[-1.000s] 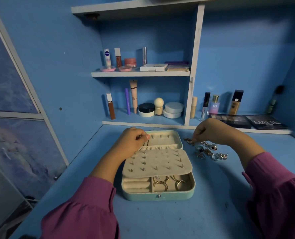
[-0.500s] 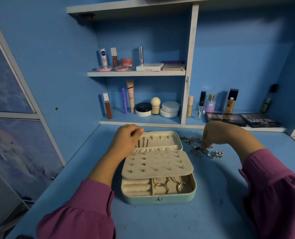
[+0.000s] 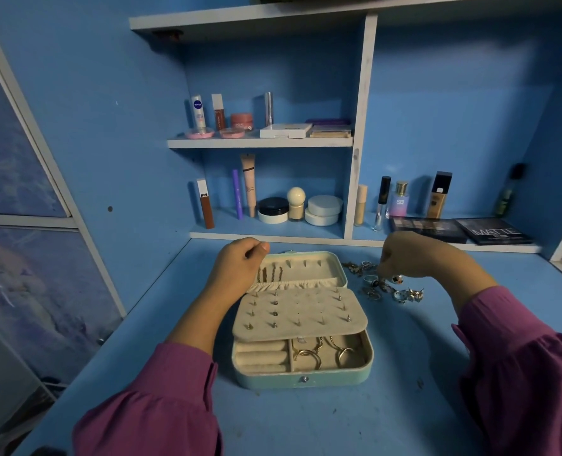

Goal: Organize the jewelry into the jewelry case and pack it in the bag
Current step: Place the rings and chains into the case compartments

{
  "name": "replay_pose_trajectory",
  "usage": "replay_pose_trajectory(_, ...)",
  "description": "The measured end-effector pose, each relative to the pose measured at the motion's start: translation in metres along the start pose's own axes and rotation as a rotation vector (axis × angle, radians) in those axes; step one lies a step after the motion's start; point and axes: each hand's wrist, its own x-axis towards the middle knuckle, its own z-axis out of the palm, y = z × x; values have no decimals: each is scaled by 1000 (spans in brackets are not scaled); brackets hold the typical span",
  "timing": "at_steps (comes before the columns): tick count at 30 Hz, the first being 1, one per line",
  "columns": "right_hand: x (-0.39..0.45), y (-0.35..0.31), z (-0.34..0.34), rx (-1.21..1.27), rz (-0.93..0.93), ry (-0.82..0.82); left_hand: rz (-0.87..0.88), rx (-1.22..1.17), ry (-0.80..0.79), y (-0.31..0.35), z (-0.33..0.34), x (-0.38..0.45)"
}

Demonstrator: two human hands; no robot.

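Note:
The mint jewelry case (image 3: 302, 378) lies open on the blue desk. A beige earring panel (image 3: 301, 311) studded with several earrings covers its middle, gold bangles (image 3: 309, 357) lie in the front compartment, and chains (image 3: 269, 274) hang inside the lid (image 3: 309, 266). My left hand (image 3: 238, 264) is curled at the lid's left edge and seems to hold it. To the right of the case lies a pile of loose rings and earrings (image 3: 388, 286). My right hand (image 3: 417, 255) hovers over that pile, its fingertips pinched together on a small piece that I can barely see.
Shelves at the back hold cosmetics: tubes, jars (image 3: 273, 210) and bottles (image 3: 398, 199). Two dark palettes (image 3: 493, 232) lie on the ledge behind my right hand. A white-framed panel runs along the left edge of the desk. No bag is in view.
My right hand went from the far side of the pile into it, then rose slightly with its fingertips pinched. My left hand stayed at the lid's left edge.

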Motion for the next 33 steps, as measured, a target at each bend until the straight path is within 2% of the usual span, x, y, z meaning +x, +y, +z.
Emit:
replay_pose_trajectory(12,-14,-26,-32,276,-157,278,35,-130,-60,22,-2,8)
replay_pose_trajectory(17,-14,-53,-34,382,-244,355,52,-284,-196,45,-9,17)
replay_pose_trajectory(22,-4,-79,-28,478,-327,366,36,-340,-314,56,-6,22)
replay_pose_trajectory(27,0,-100,-18,583,-388,360,27,-385,-230,54,-1,19)
replay_pose_trajectory(33,10,-105,0,724,-318,369,-30,-444,-136,42,-8,18)
